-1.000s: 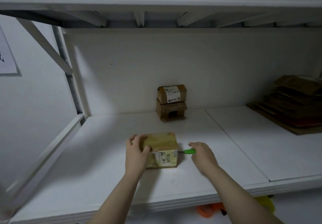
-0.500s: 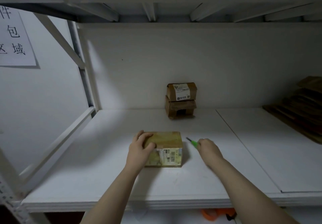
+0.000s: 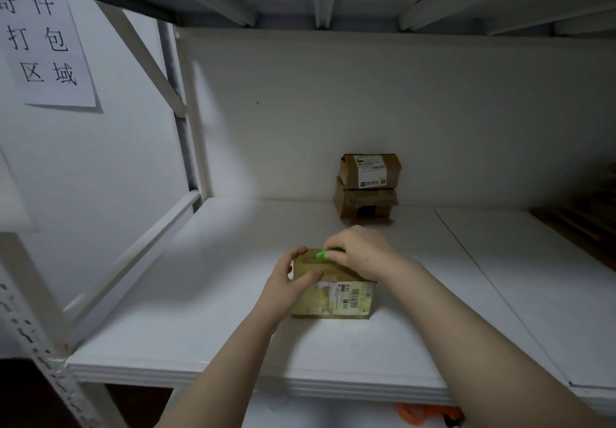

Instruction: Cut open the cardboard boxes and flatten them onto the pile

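Note:
A small taped cardboard box (image 3: 336, 297) with a shipping label on its front sits on the white shelf (image 3: 213, 321). My left hand (image 3: 288, 286) grips the box's left end, thumb on top. My right hand (image 3: 361, 252) holds a green cutter (image 3: 328, 254) over the far left part of the box's top; the blade tip is hidden. Two more closed boxes (image 3: 368, 189) stand stacked against the back wall. The edge of the flattened cardboard pile (image 3: 586, 221) shows at the far right.
Diagonal braces and the upright of the shelf frame (image 3: 181, 147) border the left side. A paper sign (image 3: 45, 44) hangs on the left wall. An upper shelf runs overhead. Something orange (image 3: 416, 412) lies below the shelf's front edge.
My right hand has lifted the green cutter from beside the box's right end onto its top. My left hand kept its grip on the box. The view has shifted left.

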